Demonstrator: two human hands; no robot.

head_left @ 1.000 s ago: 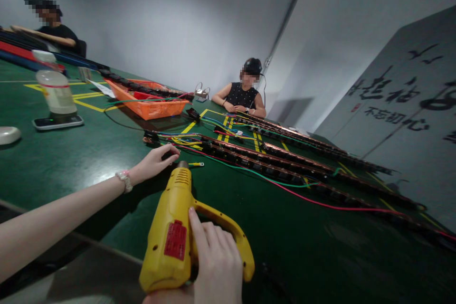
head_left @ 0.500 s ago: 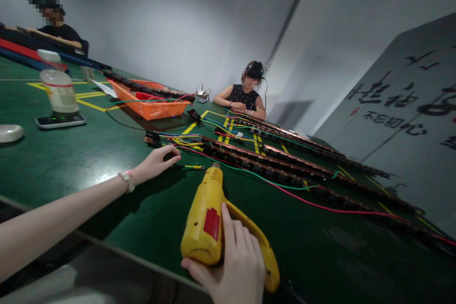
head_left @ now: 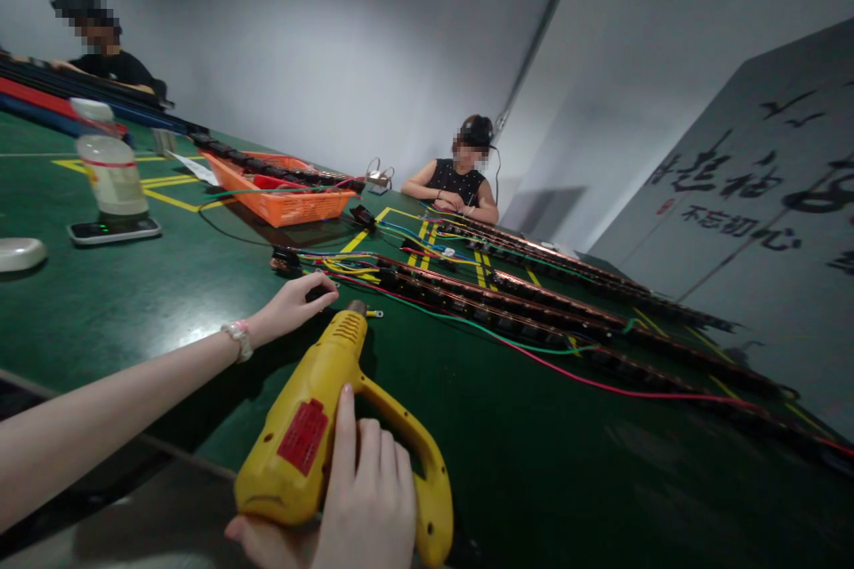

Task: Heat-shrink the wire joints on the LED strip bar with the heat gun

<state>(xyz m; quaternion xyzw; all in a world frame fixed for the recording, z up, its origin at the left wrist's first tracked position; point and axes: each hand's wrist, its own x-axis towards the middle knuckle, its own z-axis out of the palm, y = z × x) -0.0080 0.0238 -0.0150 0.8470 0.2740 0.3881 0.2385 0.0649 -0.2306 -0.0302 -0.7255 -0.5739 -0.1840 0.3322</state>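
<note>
My right hand (head_left: 366,498) is wrapped around a yellow heat gun (head_left: 300,427) with a red label. The gun's metal nozzle points up and away, over a thin wire (head_left: 376,313) with a yellow sleeve and a small metal terminal. Most of that wire is hidden behind the nozzle. My left hand (head_left: 297,307), with a beaded bracelet on its wrist, is pinched closed at the near end of this wire, just left of the nozzle. Just beyond the fingers lies a wiring bundle (head_left: 347,265) with a dark connector (head_left: 286,260).
Long dark strips with copper edges (head_left: 480,302) run across the green table to the right, with a red wire (head_left: 620,391) alongside. An orange basket (head_left: 294,212), a bottle (head_left: 110,169) on a flat device (head_left: 115,229) and a white object (head_left: 20,254) stand left. Two people sit beyond.
My right hand has moved the heat gun left and tilted it, bringing its nozzle over the wire near my left hand. The left hand stays in place.
</note>
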